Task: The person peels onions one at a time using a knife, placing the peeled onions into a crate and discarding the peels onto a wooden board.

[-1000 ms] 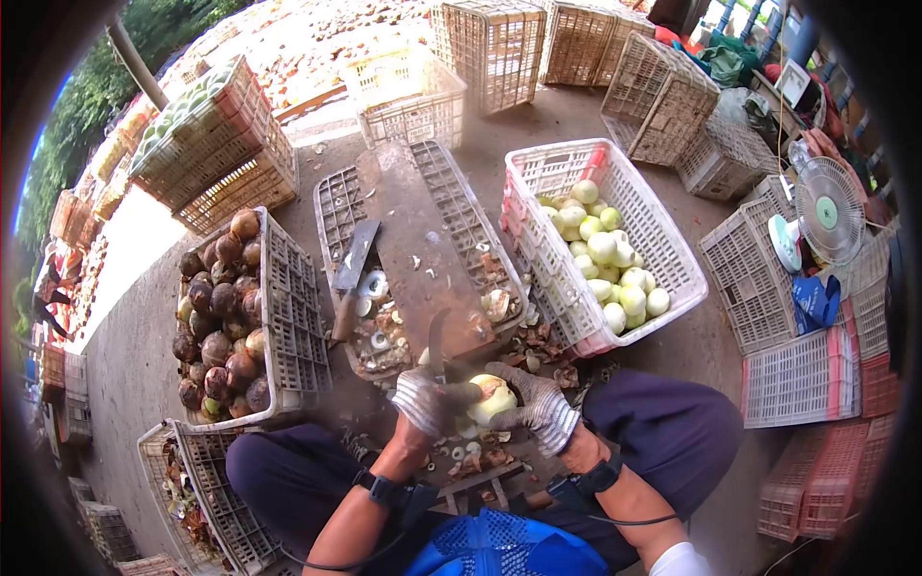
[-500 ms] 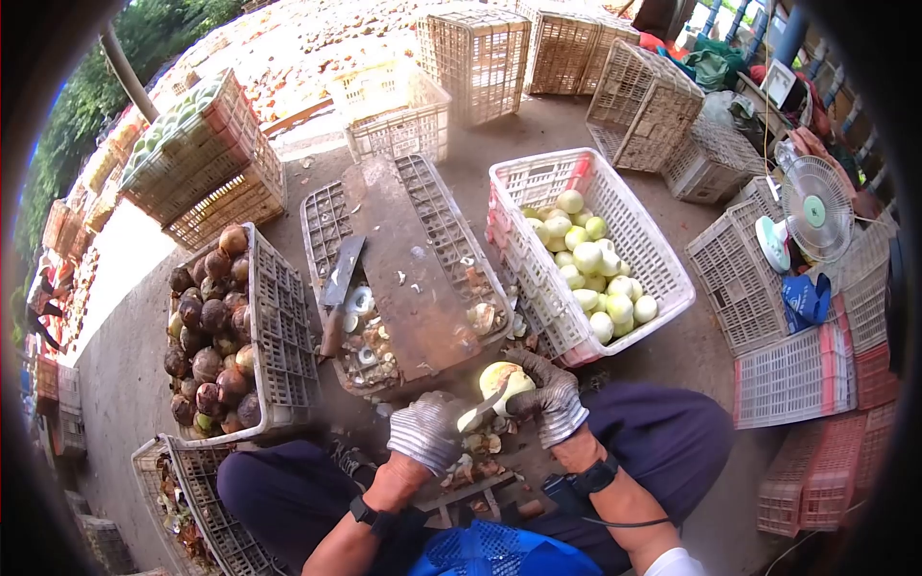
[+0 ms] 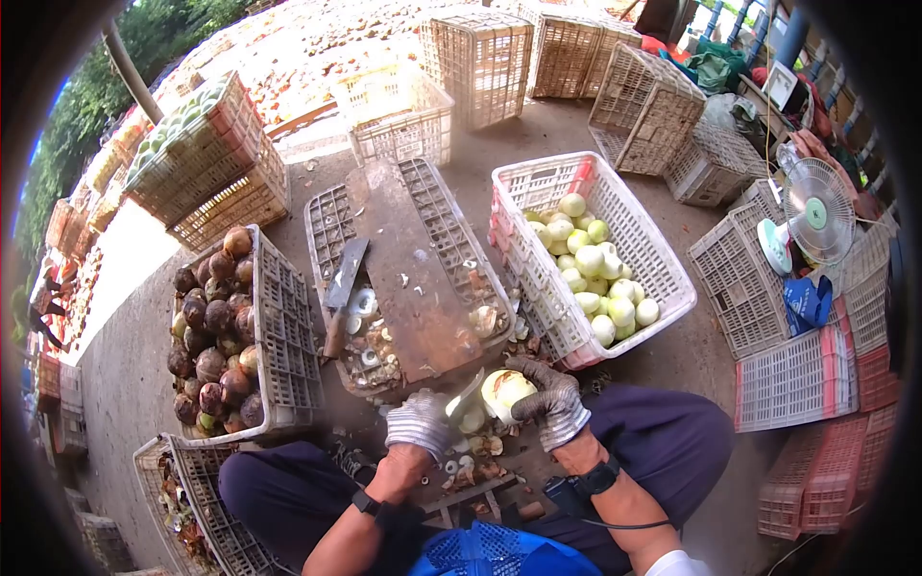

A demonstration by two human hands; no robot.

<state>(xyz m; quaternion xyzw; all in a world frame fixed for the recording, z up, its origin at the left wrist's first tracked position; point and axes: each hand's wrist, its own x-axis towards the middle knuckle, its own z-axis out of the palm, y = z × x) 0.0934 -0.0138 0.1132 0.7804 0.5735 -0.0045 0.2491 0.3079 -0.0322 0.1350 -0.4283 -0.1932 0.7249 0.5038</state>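
Observation:
My right hand [image 3: 550, 396], in a dirty striped glove, is wrapped around a pale, partly peeled onion [image 3: 506, 393] with a brown patch on top. Just left of it, my gloved left hand [image 3: 420, 420] is closed on a small knife; its pale blade [image 3: 466, 394] points up beside the onion, apart from it. The handle is hidden in the fist. Beneath both hands lie peelings [image 3: 471, 468]. A wide-bladed knife [image 3: 347, 273] with a wooden handle rests on the upturned crate ahead, next to a worn wooden board [image 3: 413, 269].
On the left stands a crate [image 3: 283, 326] of brown, unpeeled onions [image 3: 213, 331]. A white crate [image 3: 653, 278] at right holds peeled onions [image 3: 597, 264]. Crates [image 3: 629, 110] stand further back. A fan [image 3: 814, 211] sits on crates at far right. My knees flank the work.
The blade has moved from across the onion's front to its upper left, now tilted upward. My left hand has shifted slightly left, and the onion has turned, showing its brown patch.

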